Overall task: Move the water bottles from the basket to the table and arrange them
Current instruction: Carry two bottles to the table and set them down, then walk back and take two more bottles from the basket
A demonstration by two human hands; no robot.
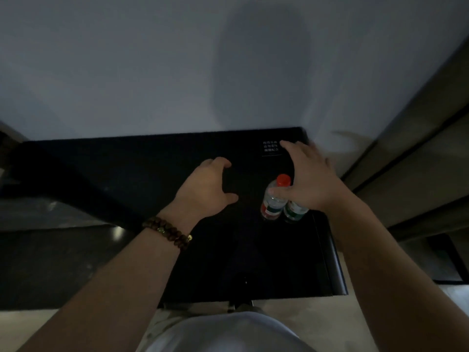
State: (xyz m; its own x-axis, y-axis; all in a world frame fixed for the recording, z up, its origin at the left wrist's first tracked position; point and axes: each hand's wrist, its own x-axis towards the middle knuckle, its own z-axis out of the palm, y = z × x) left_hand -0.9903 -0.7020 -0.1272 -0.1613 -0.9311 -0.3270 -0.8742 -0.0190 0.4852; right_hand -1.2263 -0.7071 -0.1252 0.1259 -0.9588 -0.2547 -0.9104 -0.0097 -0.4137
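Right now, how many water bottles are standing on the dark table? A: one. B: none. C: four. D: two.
D: the red-capped bottle and a second bottle stand side by side near the right edge of the table; the right hand covers the second bottle's top.

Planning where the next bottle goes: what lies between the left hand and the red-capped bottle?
Nothing stands there. In the head view, only bare dark table shows between the left hand and the red-capped bottle.
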